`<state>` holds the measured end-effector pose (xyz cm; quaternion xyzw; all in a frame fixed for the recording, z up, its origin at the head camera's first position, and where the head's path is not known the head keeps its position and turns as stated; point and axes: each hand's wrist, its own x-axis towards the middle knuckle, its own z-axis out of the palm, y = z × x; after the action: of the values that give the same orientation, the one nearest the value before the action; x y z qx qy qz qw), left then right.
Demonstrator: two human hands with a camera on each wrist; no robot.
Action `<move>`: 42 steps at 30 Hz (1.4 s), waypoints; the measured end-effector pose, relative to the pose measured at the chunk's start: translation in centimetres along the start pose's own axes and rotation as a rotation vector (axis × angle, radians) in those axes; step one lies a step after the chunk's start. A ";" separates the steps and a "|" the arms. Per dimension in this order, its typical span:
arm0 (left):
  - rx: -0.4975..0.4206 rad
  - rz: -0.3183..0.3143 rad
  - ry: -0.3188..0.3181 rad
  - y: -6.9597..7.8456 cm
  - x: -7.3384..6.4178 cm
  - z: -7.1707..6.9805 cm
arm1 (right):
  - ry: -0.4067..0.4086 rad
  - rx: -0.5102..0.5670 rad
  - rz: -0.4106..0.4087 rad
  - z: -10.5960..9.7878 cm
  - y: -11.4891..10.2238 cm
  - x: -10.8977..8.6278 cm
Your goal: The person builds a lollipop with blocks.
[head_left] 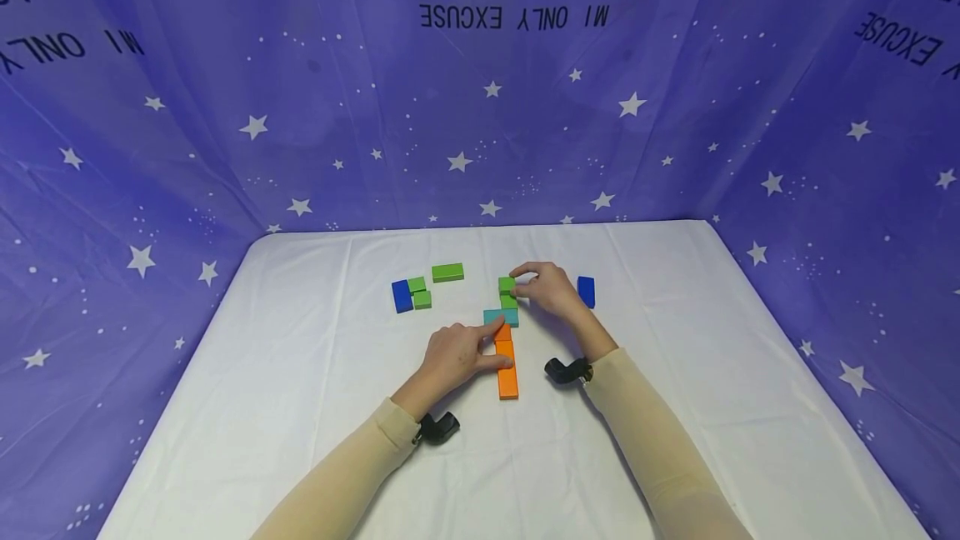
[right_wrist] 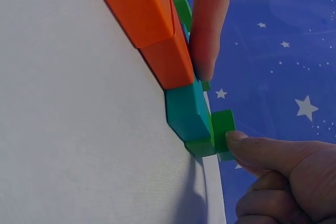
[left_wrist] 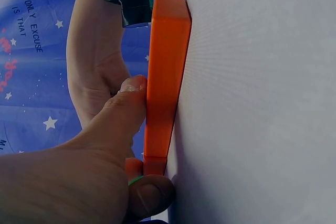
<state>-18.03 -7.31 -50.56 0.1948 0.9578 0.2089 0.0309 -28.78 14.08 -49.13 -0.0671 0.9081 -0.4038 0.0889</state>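
In the head view a row of blocks runs up the table's middle. It holds a long orange block (head_left: pixel 507 382), a small orange block (head_left: pixel 503 333), a teal block (head_left: pixel 491 317) and a green block (head_left: pixel 510 302). My left hand (head_left: pixel 455 354) rests on the row, index fingertip at the teal block's near edge and thumb on the long orange block. My right hand (head_left: pixel 551 286) pinches a small green block (right_wrist: pixel 223 129) between thumb and fingers at the row's far end. In the head view this held block overlaps the green one; contact between them is unclear.
Left of the row lie a blue block (head_left: pixel 402 297), two small green blocks (head_left: pixel 417 283) and a longer green block (head_left: pixel 447 273). Another blue block (head_left: pixel 587 292) lies right of my right hand. A purple star-printed curtain (head_left: pixel 480 123) stands behind the white tablecloth (head_left: pixel 337 373).
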 end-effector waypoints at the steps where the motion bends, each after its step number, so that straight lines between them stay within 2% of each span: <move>1: 0.000 -0.001 0.000 0.0 0.0 0.0 | 0.002 -0.001 0.000 0.0 0.0 0.0; 42: 0.000 0.014 0.008 0.0 -0.1 -0.1 | -0.028 -0.076 -0.022 0.2 0.7 0.1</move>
<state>-17.93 -7.35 -50.48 0.2007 0.9565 0.2101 0.0256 -28.91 14.35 -49.82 -0.0861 0.9206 -0.3691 0.0945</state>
